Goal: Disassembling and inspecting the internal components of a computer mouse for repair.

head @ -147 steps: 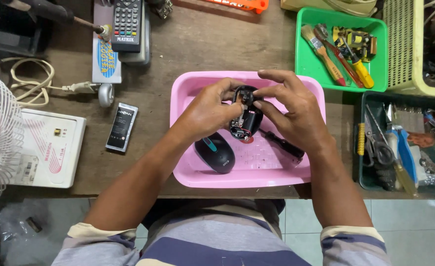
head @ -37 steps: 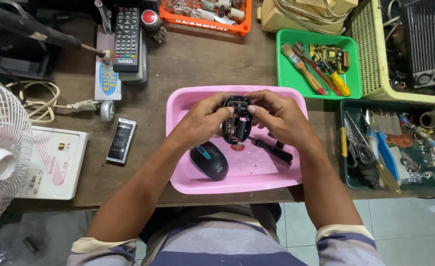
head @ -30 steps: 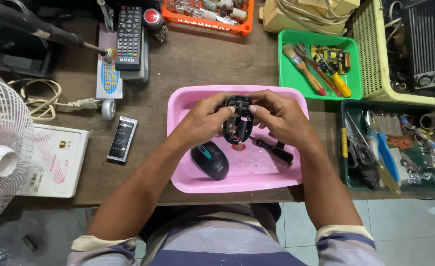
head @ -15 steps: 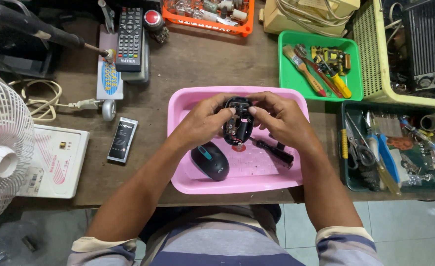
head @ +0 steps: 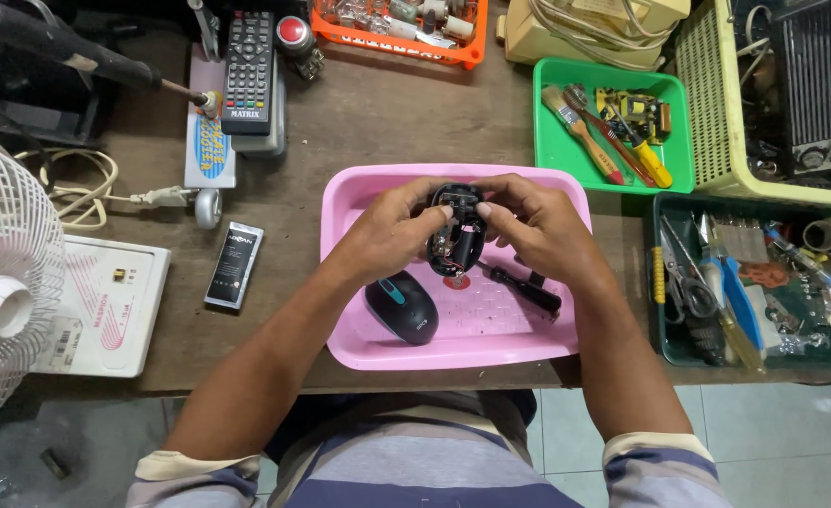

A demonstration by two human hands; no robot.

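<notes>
Your left hand (head: 387,235) and right hand (head: 543,230) pinch the open mouse base (head: 455,230) over the pink tray (head: 359,343). It looks light, with thin parts inside that could break, so hold its hard outer edges.

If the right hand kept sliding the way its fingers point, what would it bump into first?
The right hand points left, already touching the opened mouse base. Just beyond come the left hand's fingertips, probably first, though depth is hard to judge.
</notes>
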